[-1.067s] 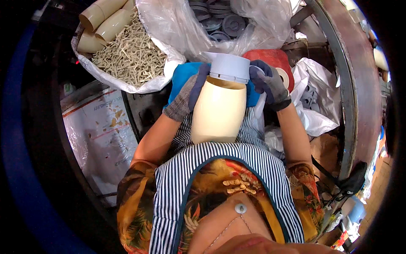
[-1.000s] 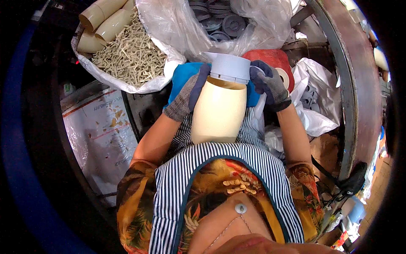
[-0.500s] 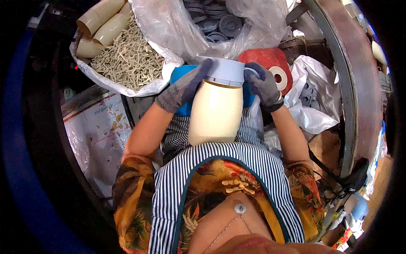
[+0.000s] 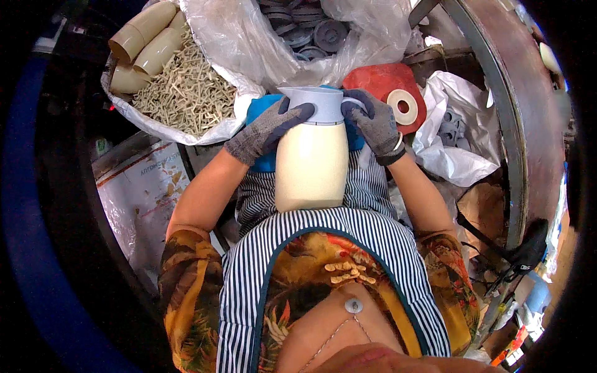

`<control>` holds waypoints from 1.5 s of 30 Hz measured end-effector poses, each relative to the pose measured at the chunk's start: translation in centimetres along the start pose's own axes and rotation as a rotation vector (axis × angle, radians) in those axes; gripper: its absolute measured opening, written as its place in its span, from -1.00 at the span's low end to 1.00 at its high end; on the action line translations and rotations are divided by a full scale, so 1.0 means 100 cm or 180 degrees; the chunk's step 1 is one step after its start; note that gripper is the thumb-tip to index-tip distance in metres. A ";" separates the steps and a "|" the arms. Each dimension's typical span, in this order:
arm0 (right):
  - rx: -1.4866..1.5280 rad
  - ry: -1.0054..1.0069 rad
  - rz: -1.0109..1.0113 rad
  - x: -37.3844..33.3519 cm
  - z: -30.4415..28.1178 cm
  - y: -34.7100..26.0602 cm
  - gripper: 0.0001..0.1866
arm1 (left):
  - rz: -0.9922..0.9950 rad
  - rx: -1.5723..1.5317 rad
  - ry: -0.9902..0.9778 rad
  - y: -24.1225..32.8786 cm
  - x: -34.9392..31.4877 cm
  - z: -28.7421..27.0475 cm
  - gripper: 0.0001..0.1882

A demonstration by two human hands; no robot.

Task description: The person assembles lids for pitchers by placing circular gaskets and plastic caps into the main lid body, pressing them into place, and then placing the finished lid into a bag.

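Upright against my striped apron rests a cream jug body (image 4: 311,165), its bottom end toward my belly. A grey collar (image 4: 318,104) with a pointed spout to the left sits on its far end, and a grey loop juts out at the right. My left hand (image 4: 268,129), in a grey glove, is closed on the collar's left side, thumb laid across its front. On the right side my gloved right hand (image 4: 376,124) grips the collar by the loop, fingers curled. Part of both hands' fingers is hidden behind the collar. Blue material (image 4: 266,163) lies behind the jug.
At the far left a white sack (image 4: 249,93) holds small beige pieces (image 4: 186,93) and cream jug bodies (image 4: 155,53). Grey round parts (image 4: 329,35) fill a clear plastic bag (image 4: 242,37). A red piece with a cream ring (image 4: 403,107) and a white bag (image 4: 472,161) of grey parts lie right.
The collar has turned so its spout shows at the left, and it sits closer and more level on the jug body. My left thumb has moved down onto the collar's front.
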State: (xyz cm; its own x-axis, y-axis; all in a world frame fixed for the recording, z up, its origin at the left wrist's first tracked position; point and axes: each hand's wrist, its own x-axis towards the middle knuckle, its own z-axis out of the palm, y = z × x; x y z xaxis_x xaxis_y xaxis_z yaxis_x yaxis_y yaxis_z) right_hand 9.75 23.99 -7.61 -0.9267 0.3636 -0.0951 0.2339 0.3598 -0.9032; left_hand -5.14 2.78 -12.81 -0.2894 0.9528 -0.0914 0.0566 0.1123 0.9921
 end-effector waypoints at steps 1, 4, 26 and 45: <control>-0.0012 -0.0046 0.0108 -0.001 -0.002 -0.002 -0.59 | 0.0014 0.0219 0.0008 -0.018 -0.004 -0.005 -0.38; 0.0330 0.0050 -0.0715 0.000 0.001 0.029 -0.51 | -0.0573 -0.0018 0.0463 0.011 -0.005 0.004 -0.27; 0.0038 0.3154 -0.0844 -0.089 -0.169 -0.008 -0.45 | 0.1904 0.2095 0.1403 0.027 0.208 0.095 0.12; -0.0353 0.1829 -0.1137 0.051 -0.172 -0.051 -0.62 | 0.1496 0.2958 0.1403 0.053 0.182 0.082 0.13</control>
State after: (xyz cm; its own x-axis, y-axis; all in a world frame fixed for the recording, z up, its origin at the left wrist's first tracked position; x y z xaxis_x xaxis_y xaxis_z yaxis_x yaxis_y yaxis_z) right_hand 8.89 38.76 3.73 -0.6565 0.5934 0.4656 -0.0001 0.6173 -0.7868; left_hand -2.26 23.01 -9.94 -0.3532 0.7941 0.4946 0.8840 0.1103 0.4542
